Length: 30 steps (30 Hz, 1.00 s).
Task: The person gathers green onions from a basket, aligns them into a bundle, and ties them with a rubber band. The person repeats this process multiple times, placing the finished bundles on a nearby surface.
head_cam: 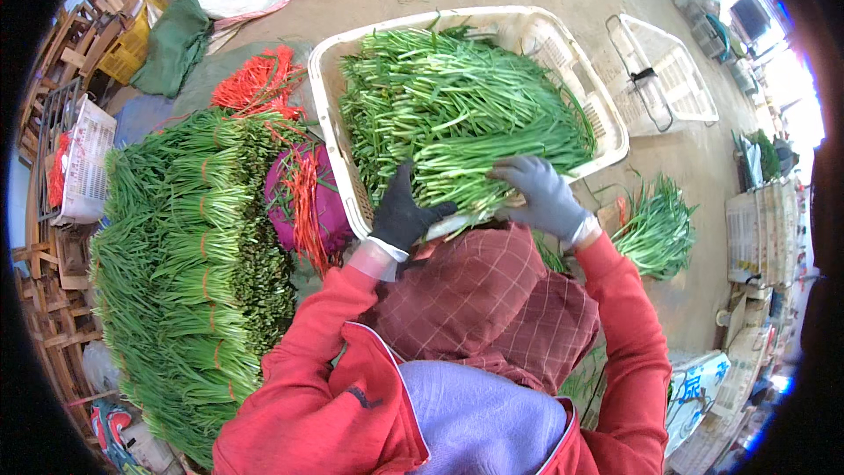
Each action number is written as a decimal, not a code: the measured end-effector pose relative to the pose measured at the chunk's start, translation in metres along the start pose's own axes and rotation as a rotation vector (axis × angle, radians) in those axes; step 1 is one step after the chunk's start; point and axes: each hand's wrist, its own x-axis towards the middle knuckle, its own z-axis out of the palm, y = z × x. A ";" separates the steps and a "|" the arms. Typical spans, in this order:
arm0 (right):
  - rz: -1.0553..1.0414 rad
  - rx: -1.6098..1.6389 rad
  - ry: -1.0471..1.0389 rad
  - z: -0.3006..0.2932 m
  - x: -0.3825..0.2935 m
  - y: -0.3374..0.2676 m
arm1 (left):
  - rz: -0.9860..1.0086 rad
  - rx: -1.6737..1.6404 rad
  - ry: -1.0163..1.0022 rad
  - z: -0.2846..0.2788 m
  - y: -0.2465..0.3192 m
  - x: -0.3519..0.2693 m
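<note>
A white plastic basket (318, 99) in front of my knees holds a heap of loose garlic chives (455, 99), pale stalk ends to the left. My left hand (405, 211), in a black glove, is at the near left of the basket beside the stalk ends, thumb and fingers spread with nothing between them. In a grey glove, my right hand (544, 194) lies over the near edge of the heap, fingertips touching the chives. Whether it grips any is hidden. Bundles of chives tied with orange bands (204, 244) are stacked to my left.
Red plastic ties (310, 204) lie on a purple item (280, 194) between stack and basket, with more red ties (260, 82) behind. A loose clump of chives (656, 227) rests on the floor at right. Beyond it stands a white basket with metal handles (666, 72).
</note>
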 end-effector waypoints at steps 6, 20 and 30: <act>0.106 0.155 0.142 0.020 0.029 -0.001 | -0.259 -0.110 0.217 0.024 -0.010 0.033; 0.172 0.087 0.049 0.042 0.069 0.025 | 0.137 -0.439 0.197 0.018 0.047 0.031; 0.180 0.327 0.371 0.026 0.063 0.031 | -0.106 -0.255 0.135 0.009 0.016 0.037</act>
